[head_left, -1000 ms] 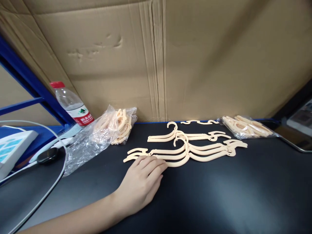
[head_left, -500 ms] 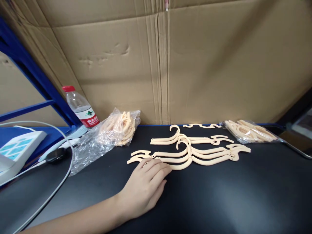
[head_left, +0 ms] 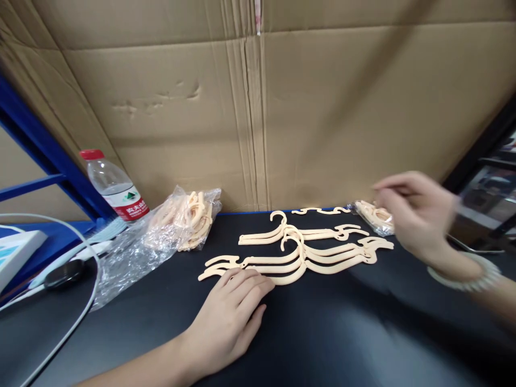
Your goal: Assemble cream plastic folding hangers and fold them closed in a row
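Note:
My left hand (head_left: 234, 312) lies on the black table, its fingers stretched loosely over the lower left arm of a cream folding clothes hanger (head_left: 290, 278). Similar hangers overlap this one in a front row, their hooks bunched at the middle. Just behind lies another pair of folding hangers (head_left: 262, 235) with its own hook. My right hand (head_left: 419, 212) is raised over the right side of the table, blurred by motion, its fingers bent; whether they hold anything does not show. It partly hides a clear plastic bag of cream hanger parts (head_left: 374, 215).
At the back edge lies a loose hanger piece (head_left: 320, 210). To the left are a crinkled plastic bag with more hangers (head_left: 197, 215), a red-capped water bottle (head_left: 116, 188), a white cable (head_left: 94, 269) and a black plug-like piece (head_left: 64, 274). Cardboard (head_left: 181, 107) walls the back.
My right hand has come into view from the right, near the bag. My left hand stays on the hanger. The view has shifted slightly to the right.

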A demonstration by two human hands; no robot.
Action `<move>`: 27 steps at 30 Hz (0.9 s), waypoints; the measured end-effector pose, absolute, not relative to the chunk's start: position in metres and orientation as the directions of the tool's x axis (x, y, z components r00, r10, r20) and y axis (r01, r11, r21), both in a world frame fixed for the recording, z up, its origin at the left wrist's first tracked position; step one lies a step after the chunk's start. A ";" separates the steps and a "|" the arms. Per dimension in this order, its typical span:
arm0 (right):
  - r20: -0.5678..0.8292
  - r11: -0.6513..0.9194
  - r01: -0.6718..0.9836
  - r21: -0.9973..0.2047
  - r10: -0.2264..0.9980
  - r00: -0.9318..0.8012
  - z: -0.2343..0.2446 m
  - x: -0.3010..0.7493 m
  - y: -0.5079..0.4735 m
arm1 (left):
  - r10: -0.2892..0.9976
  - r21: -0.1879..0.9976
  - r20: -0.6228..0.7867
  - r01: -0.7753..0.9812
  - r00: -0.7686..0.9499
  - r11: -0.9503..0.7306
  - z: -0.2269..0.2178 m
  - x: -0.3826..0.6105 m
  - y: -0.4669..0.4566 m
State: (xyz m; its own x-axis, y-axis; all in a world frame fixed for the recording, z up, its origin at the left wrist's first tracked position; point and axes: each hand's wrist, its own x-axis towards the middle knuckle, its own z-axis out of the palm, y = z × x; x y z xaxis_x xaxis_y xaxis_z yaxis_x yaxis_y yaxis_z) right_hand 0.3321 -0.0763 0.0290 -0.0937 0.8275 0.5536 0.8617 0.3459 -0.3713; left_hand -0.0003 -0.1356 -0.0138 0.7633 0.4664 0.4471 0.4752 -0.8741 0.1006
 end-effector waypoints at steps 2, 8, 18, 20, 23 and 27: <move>0.538 0.329 0.885 -0.329 0.836 -0.111 0.030 0.344 -0.060 | 0.467 0.103 0.455 0.477 0.758 -0.873 -0.014 0.000 -0.135; 0.331 0.342 0.934 -0.107 0.898 -0.291 0.005 0.369 -0.008 | 0.479 0.136 0.453 0.473 0.752 -0.870 -0.012 0.001 -0.136; 0.352 0.516 0.855 -0.052 0.811 -0.467 -0.005 0.371 -0.006 | 0.499 0.205 0.436 0.458 0.749 -0.865 -0.015 -0.001 -0.135; 0.416 0.536 0.810 -0.237 0.809 -0.414 0.005 0.363 -0.014 | 0.503 0.239 0.438 0.443 0.745 -0.864 -0.014 -0.001 -0.134; 0.460 0.505 0.641 -0.578 0.851 -0.255 0.025 0.338 -0.031 | 0.538 0.351 0.455 0.412 0.710 -0.841 -0.012 -0.001 -0.134; 0.310 0.359 0.263 -0.896 0.927 -0.209 0.045 0.290 -0.063 | 0.700 0.622 0.391 0.390 0.597 -0.679 -0.010 0.001 -0.139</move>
